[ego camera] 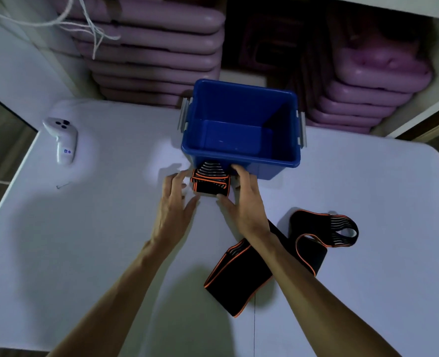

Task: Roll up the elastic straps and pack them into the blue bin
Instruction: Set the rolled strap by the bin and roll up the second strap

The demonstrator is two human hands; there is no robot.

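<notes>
A partly rolled black strap with orange edges (210, 182) lies on the white table (110, 228), just at the blue bin's (240, 124) six o'clock side. The left hand (173, 202) and right hand (241, 199) flank it, fingers loosely curled against its ends. A second strap (244, 276), unrolled, lies at five o'clock under the right forearm; a white controller (63, 140) sits at ten o'clock.

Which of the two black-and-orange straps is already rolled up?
The rolled strap between the left hand and right hand, just before the blue bin. The other strap sprawls unrolled on the table.
</notes>
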